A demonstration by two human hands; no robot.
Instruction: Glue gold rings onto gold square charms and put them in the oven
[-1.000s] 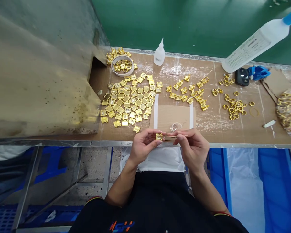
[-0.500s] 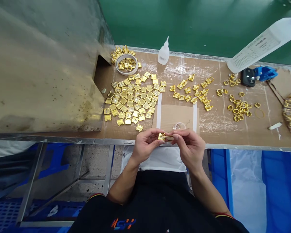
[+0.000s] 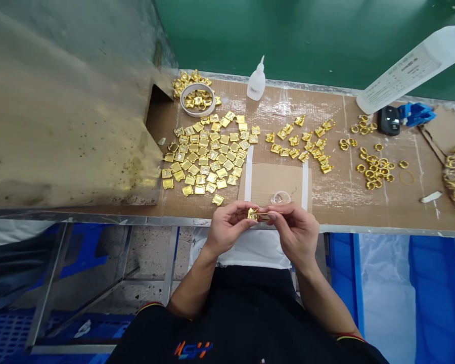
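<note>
Working just in front of the taped cardboard pad (image 3: 275, 174) on the desk (image 3: 345, 205). Pinching a small gold piece (image 3: 252, 214) in the left hand (image 3: 227, 227), just off the pad's near left corner; gripping a thin stick (image 3: 264, 213) in the right hand (image 3: 298, 230), off the pad's near right side. Aimed stick-tip first at the piece — can't tell whether touching or just short of it.

To do this well: brace the piece firmly by its edges, with its face open to view. Lay the stick low, nearly flat, with light, even pressure at the tip. Steady one hand against the other. Best to watch for the small clear dish (image 3: 280, 197) on the pad's near side — likely easy to knock, so close behind the right hand.

Seen with both hands nearly meeting, in front of the pad, forearms slanting inward from either side of the torso. Curling left fingers behind the piece, thumb on the near side; bending right fingers about the stick, thumb towards its tip.
</note>
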